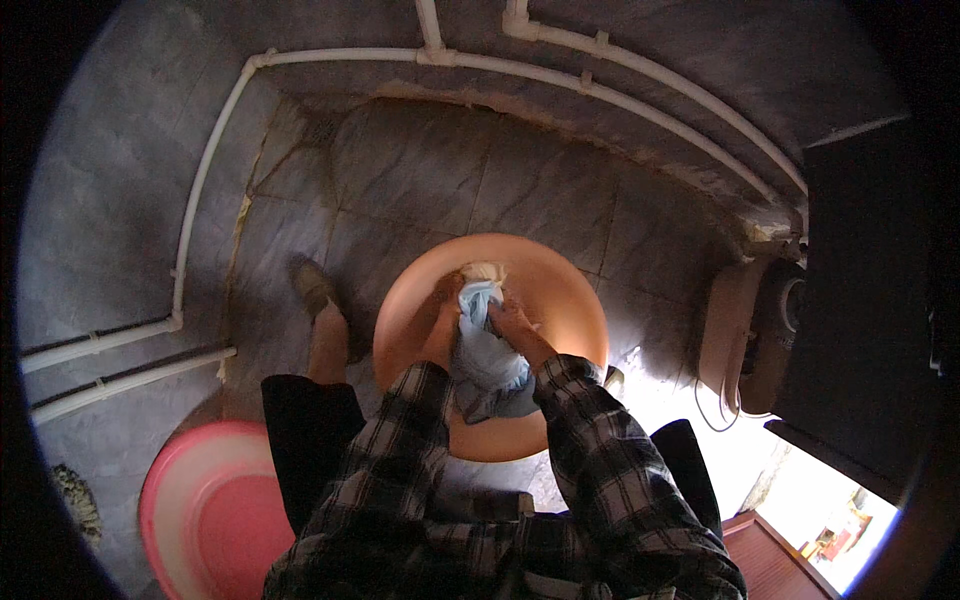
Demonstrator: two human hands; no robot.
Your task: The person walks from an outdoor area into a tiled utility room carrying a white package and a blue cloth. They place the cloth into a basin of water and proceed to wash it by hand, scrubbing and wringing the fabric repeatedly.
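Note:
An orange basin [570,300] stands on the tiled floor between my feet. Inside it lies a wet light-blue cloth [484,349], its upper part bunched between my hands and its lower part spread over darker water or fabric. My left hand [451,291] is at the cloth's left edge, in shadow, its fingers partly hidden. From the right, my right hand [510,316] grips the bunched cloth. A cream-coloured piece [486,271] shows just beyond the cloth, near the far wall of the basin; what it is cannot be told.
A pink and white basin [169,517] stands at the lower left. White pipes [337,55] run along the walls. At the right are a brownish appliance [731,337] with a cable and a large dark panel [862,300]. A reddish-brown board [772,559] lies at the lower right.

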